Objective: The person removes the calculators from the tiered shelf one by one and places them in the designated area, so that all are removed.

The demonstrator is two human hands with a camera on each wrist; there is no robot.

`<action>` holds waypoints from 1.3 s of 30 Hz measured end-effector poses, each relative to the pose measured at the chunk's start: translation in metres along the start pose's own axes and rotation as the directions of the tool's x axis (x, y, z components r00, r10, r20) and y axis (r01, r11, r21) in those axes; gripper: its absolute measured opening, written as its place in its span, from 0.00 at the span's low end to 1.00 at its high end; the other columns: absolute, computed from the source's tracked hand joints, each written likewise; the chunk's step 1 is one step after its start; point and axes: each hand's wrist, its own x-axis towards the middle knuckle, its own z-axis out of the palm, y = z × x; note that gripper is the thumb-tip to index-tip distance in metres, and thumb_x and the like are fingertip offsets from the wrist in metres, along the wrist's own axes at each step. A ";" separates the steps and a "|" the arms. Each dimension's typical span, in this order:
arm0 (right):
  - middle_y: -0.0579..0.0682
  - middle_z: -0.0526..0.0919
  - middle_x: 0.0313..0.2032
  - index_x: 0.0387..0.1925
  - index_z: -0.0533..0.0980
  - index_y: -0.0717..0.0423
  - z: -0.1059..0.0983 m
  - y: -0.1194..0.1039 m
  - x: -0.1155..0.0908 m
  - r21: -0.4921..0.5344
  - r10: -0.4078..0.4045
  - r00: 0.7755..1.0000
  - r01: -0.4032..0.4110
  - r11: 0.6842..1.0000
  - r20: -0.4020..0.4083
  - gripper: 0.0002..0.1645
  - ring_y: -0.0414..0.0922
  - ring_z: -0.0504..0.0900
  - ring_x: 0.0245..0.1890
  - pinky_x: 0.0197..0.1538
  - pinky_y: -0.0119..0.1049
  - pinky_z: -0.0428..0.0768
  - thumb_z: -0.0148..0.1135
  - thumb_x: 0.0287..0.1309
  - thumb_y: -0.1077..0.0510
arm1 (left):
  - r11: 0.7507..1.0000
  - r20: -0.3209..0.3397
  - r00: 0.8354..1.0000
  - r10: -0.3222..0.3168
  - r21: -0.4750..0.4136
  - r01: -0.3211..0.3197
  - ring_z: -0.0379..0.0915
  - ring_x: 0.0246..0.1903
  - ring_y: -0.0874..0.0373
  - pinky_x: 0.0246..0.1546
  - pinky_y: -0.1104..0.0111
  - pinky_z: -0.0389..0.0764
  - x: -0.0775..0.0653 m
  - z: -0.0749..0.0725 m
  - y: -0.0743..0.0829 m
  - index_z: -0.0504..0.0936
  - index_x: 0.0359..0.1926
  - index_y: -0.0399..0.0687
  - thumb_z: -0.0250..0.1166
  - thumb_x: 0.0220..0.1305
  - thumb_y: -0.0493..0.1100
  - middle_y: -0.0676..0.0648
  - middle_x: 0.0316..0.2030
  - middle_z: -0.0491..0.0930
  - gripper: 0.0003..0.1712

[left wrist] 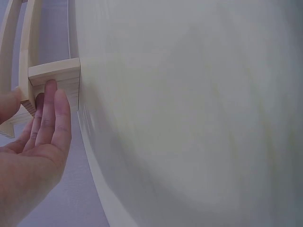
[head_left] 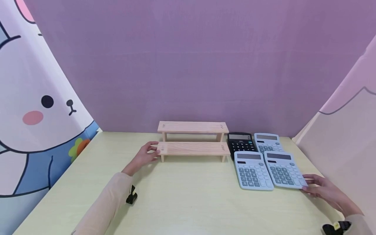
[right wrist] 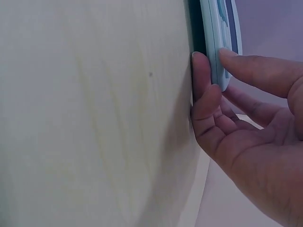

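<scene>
A pale wooden two-tier stand (head_left: 194, 148) stands on the table near the back. My left hand (head_left: 144, 155) grips the left end of its lower board, thumb (left wrist: 9, 105) above and the other fingers under the board by the leg (left wrist: 61, 78). At the right, my right hand (head_left: 326, 191) pinches the near right corner of a light blue calculator (head_left: 285, 169). In the right wrist view, the thumb lies on top of that calculator (right wrist: 215, 42) and fingers are under its edge, with a dark gap between it and the table.
Left of the held calculator lies another light blue calculator (head_left: 254, 171). Behind these two are a black calculator (head_left: 241, 142), beside the stand's right end, and one more light blue calculator (head_left: 268, 140). A purple backdrop (head_left: 188, 65) rises behind the table (head_left: 191, 202); printed cloth (head_left: 44, 137) hangs at the left.
</scene>
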 end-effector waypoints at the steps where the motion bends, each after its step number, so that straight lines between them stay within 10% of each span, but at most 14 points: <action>1: 0.42 0.74 0.39 0.59 0.49 0.80 0.000 0.000 0.000 -0.009 -0.003 1.000 0.003 1.000 -0.004 0.40 0.33 0.75 0.31 0.31 0.30 0.77 0.57 0.58 0.58 | 1.000 -0.002 1.000 0.001 0.001 -0.001 0.77 0.40 0.51 0.42 0.59 0.84 0.000 0.000 0.000 0.58 0.63 0.34 0.54 0.65 0.35 0.29 0.50 0.69 0.27; 21: 0.48 0.74 0.40 0.59 0.52 0.79 -0.003 -0.002 -0.003 -0.090 0.007 0.999 -0.010 0.996 -0.040 0.39 0.34 0.74 0.28 0.28 0.30 0.74 0.58 0.57 0.58 | 0.996 0.020 0.997 0.075 -0.055 -0.074 0.79 0.38 0.51 0.39 0.60 0.84 -0.002 -0.001 -0.002 0.62 0.60 0.37 0.58 0.63 0.39 0.33 0.45 0.72 0.26; 39: 0.41 0.75 0.38 0.59 0.50 0.81 -0.002 -0.002 -0.006 -0.029 -0.001 0.999 -0.001 1.000 -0.042 0.38 0.33 0.78 0.30 0.29 0.30 0.76 0.56 0.58 0.61 | 1.000 -0.003 1.000 -0.001 -0.007 0.001 0.78 0.41 0.47 0.41 0.60 0.84 0.000 0.001 0.000 0.59 0.62 0.34 0.54 0.64 0.34 0.29 0.49 0.69 0.26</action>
